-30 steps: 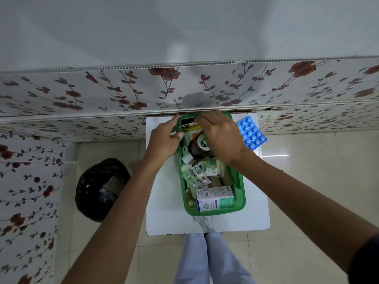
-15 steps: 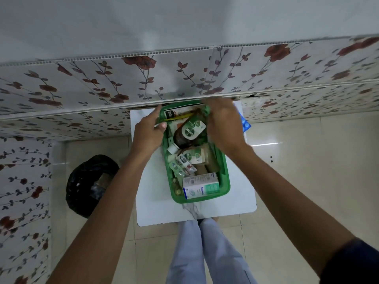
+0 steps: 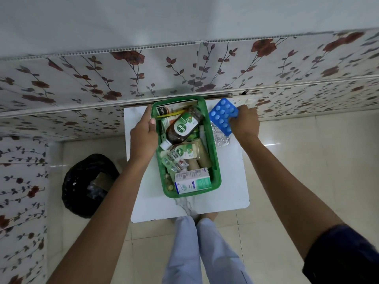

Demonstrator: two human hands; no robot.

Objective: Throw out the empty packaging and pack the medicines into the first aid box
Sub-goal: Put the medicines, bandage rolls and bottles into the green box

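Observation:
A green first aid box (image 3: pixel 217 171) sits on a small white table (image 3: pixel 231 181). Inside lie a brown Dettol bottle (image 3: pixel 180 128), a second Dettol pack (image 3: pixel 185 151), small blister strips (image 3: pixel 174 162) and a white-and-teal carton (image 3: pixel 192 182). My left hand (image 3: pixel 143 134) grips the box's left rim. My right hand (image 3: pixel 244 124) is to the right of the box, its fingers closed on a blue blister pack (image 3: pixel 223 115), which is tilted above a silver foil strip (image 3: pixel 220 135) lying on the table.
A black bin bag (image 3: pixel 88 185) with scraps inside stands on the tiled floor left of the table. A floral-patterned wall panel (image 3: pixel 184 74) runs right behind the table. My legs (image 3: pixel 196 249) are at the table's near edge.
My right hand has left the inside of the box, moved right and taken hold of the blue blister pack. My left hand stays on the box's left rim.

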